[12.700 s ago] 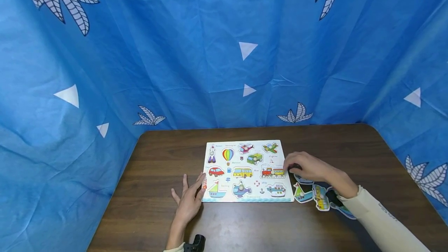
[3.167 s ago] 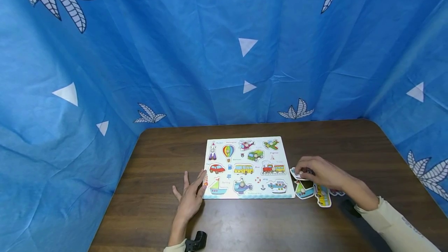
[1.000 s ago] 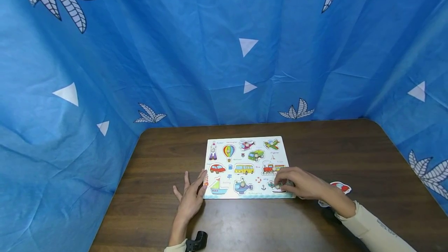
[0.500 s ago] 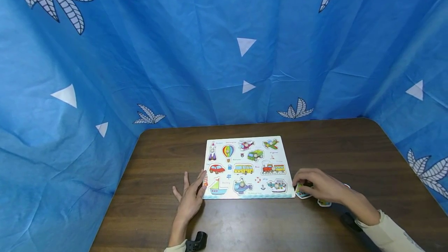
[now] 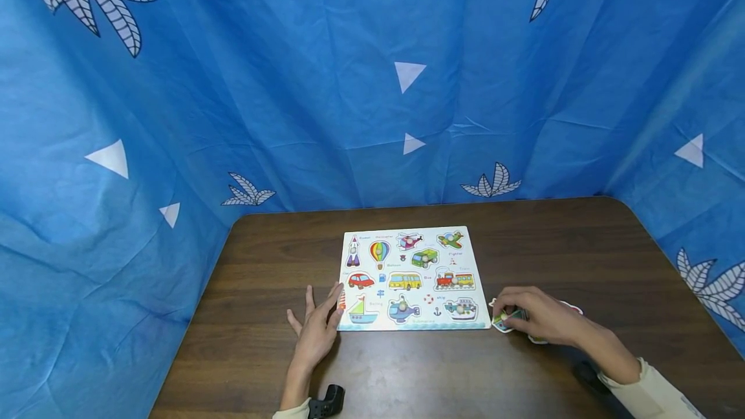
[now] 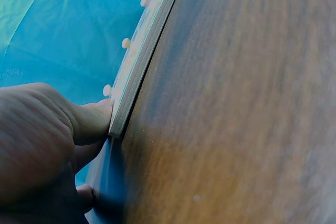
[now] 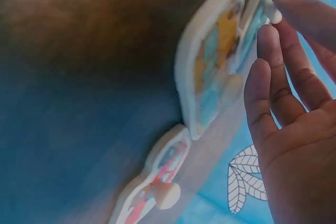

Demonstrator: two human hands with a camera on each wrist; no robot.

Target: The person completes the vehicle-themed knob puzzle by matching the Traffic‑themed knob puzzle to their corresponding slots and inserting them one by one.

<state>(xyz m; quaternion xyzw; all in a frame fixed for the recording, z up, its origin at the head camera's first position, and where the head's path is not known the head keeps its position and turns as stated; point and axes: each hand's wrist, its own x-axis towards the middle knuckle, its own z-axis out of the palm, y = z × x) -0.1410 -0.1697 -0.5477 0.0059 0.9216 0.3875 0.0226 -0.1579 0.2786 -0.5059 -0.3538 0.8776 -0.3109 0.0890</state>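
A white puzzle board (image 5: 416,325) with vehicle pictures lies on the table. My left hand (image 5: 316,332) rests at its left edge, fingers spread; in the left wrist view the thumb (image 6: 94,121) touches the board's corner. To the right of the board, my right hand (image 5: 538,314) pinches the knob (image 7: 272,12) of a sailboat puzzle piece (image 5: 504,324), with the piece close to the tabletop. Behind that hand, a yellow bus piece (image 7: 215,51) and a red car piece (image 7: 173,156) stand out in the right wrist view, each with a round knob.
Knobbed pieces, among them a ship (image 5: 461,310) and a submarine (image 5: 403,310), sit in the board. A dark wooden table (image 5: 407,380) carries everything. A blue patterned cloth (image 5: 349,83) hangs behind and at both sides.
My right hand was over the ship picture a second ago and has moved right to the sailboat piece. The white-edged piece it held earlier is gone from beside the board. The left hand stays put.
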